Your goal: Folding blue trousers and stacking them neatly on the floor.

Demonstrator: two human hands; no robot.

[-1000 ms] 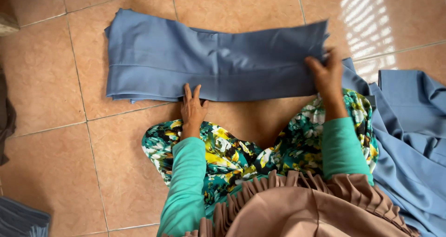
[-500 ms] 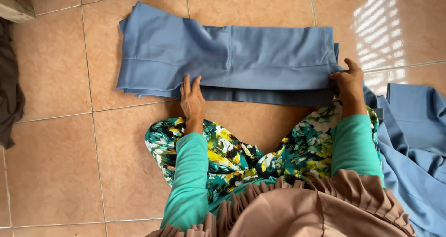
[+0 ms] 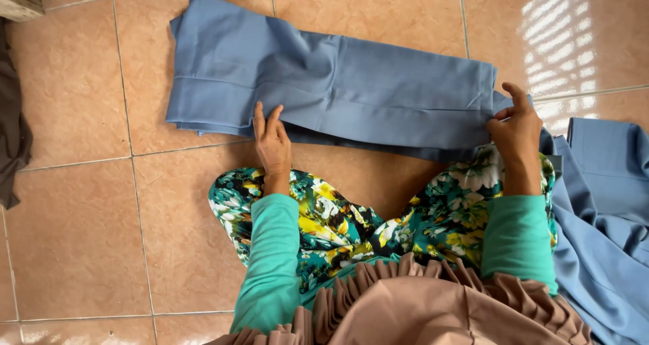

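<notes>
Blue fabric, folded into a long flat band [image 3: 338,88], lies across terracotta-coloured floor tiles [image 3: 74,250] in front of a seated person, seen from a camera worn on the head. The folded cloth runs from upper left to right of the frame, its layered edges stacked along the near side and its left end squared off.

The person's left hand [image 3: 272,145] rests flat on the near edge of the cloth, fingers stretched out and held together, palm down, gripping nothing. The right hand [image 3: 517,128] is at the right end of the band, where the fabric edge meets it; the thumb and fingers are curled loosely with the forefinger raised, and they appear to pinch the corner of the cloth, though the grip itself is partly hidden by the hand.

Both arms wear teal-green sleeves [image 3: 270,264]. Below them spread a floral skirt in green, yellow and white [image 3: 338,223] and the ruffled hem of a dusty-brown headscarf [image 3: 433,304].

More blue cloth of the same shade [image 3: 608,223] lies in a loose heap at the right edge of the frame, just beside the person's right arm. A dark grey garment [image 3: 12,128] sits at the far left edge, well apart from the folded piece. Striped sunlight [image 3: 561,40] falls on the tiles at upper right.
</notes>
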